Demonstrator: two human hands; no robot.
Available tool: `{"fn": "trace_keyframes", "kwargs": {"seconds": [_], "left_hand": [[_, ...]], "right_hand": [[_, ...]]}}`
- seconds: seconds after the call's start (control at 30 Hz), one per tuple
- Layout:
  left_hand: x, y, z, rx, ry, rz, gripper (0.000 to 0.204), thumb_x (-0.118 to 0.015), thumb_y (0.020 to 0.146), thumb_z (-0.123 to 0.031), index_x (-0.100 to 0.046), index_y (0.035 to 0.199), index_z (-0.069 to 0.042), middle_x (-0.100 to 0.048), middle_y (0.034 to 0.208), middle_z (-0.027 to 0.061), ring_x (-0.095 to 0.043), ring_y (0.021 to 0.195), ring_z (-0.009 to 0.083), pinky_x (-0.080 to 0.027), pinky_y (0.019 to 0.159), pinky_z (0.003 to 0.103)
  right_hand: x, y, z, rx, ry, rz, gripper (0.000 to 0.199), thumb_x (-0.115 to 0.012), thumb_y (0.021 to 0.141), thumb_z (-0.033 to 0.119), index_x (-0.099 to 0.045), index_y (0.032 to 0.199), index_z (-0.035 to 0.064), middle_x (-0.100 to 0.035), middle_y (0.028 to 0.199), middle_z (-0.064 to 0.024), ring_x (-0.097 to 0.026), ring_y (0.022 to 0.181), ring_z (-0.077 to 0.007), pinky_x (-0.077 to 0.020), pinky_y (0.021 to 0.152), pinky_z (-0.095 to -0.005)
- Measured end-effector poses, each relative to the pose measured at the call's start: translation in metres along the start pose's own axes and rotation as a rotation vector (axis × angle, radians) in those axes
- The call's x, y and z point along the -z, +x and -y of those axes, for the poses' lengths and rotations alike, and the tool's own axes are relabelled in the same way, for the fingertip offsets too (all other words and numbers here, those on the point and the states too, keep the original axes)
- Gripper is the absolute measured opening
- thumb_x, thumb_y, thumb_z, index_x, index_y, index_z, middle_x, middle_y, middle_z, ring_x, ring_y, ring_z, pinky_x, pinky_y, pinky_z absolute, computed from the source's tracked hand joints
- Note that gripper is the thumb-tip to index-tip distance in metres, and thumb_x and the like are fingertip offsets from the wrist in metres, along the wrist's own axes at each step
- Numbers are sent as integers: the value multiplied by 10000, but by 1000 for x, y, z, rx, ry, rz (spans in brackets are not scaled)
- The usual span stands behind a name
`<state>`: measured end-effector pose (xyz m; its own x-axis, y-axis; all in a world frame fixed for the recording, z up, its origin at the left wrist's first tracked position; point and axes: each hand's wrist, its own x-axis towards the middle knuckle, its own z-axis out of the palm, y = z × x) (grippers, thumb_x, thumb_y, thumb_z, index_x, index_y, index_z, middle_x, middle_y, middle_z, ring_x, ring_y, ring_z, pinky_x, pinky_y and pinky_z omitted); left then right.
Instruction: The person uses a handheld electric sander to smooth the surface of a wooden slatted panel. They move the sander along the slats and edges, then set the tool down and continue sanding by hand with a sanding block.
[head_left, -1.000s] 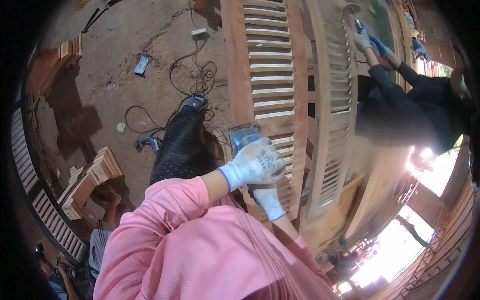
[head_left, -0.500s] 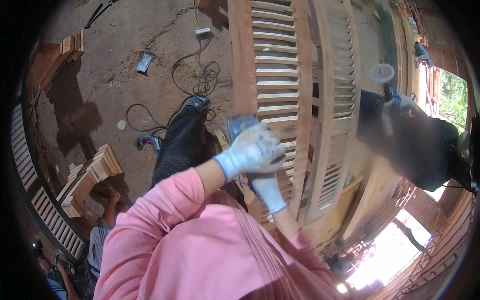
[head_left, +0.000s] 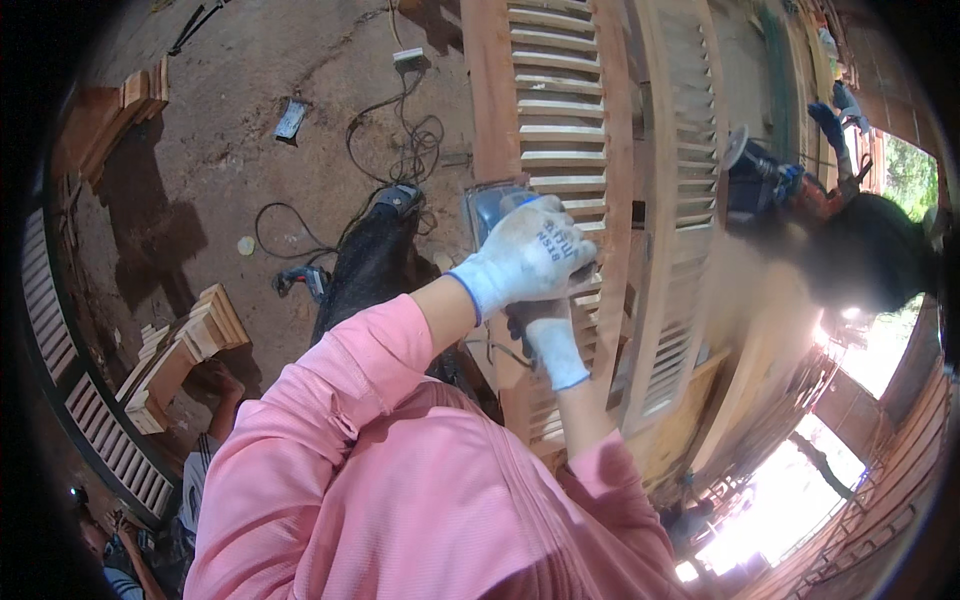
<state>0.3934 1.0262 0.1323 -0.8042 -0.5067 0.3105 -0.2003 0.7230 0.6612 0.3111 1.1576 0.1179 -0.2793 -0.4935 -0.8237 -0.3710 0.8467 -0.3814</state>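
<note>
Both gloved hands were on a small blue-grey sander (head_left: 490,205) pressed against a slatted wooden shutter (head_left: 545,120). The left hand (head_left: 530,255) was clenched over the sander's top, covering most of the body. The right hand (head_left: 545,335) sat just below and partly behind it; its grip was hidden, so I could not tell whether it was closed on the tool or only steadying it.

The sander lay on the shutter's slats, near the middle of the panel, with a second shutter (head_left: 685,200) just beside it on the right. A cord (head_left: 400,140) trailed over the dirt floor (head_left: 250,180).

To sand well here, I judged the pad should have stayed flat across 2 or more slats, with light, even pressure, since tilting would have dug an edge into the thin slats. The cord needed to stay clear of the pad. A co-worker (head_left: 860,260) with a grinder (head_left: 750,170) worked close by on the right, so the strokes were best kept short and on this panel.
</note>
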Motion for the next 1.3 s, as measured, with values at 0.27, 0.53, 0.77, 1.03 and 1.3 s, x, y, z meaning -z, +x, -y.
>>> {"fn": "trace_keyframes", "kwargs": {"seconds": [0.27, 0.53, 0.77, 1.03, 1.3], "left_hand": [[-11, -20, -22, -7, -75, 177, 237, -706, 869, -385, -708, 803, -158, -675, 713, 53, -686, 759, 256, -527, 805, 410], [-20, -20, -35, -40, -126, 184, 235, -699, 867, -391, -702, 787, -170, -685, 719, 57, -693, 755, 257, -527, 836, 401], [-16, 11, -11, 10, -58, 104, 280, -694, 860, -432, -666, 743, -179, -676, 730, 75, -692, 796, 280, -528, 798, 432], [-34, -5, -32, -51, -146, 258, 277, -670, 887, -463, -699, 919, -189, -677, 781, 39, -666, 774, 250, -525, 831, 408], [-56, -19, -45, -81, -127, 233, 277, -643, 879, -479, -659, 864, -203, -664, 766, 59, -666, 791, 279, -536, 852, 430]], "right_hand": [[-25, -15, -70, 487, -766, -342, 621, -658, 956, 361, -508, 1508, 120, -578, 1473, -169, -554, 1347, -273, -438, 1156, -423], [-27, -7, -95, 263, -311, -128, 569, -599, 987, 365, -496, 1496, 132, -504, 1520, -141, -443, 1417, -281, -344, 1196, -447], [20, -1, 11, -298, -208, 205, 391, -667, 949, 327, -679, 1268, 102, -684, 1331, -139, -657, 1185, -243, -556, 902, -489], [-17, -19, -83, 160, -500, -106, 550, -621, 964, 407, -475, 1424, 143, -434, 1404, -122, -414, 1307, -320, -305, 1135, -501], [-29, -29, -104, 234, -582, -165, 274, -603, 992, 341, -646, 1126, 105, -589, 911, -100, -586, 882, -323, -467, 857, -480]]}}
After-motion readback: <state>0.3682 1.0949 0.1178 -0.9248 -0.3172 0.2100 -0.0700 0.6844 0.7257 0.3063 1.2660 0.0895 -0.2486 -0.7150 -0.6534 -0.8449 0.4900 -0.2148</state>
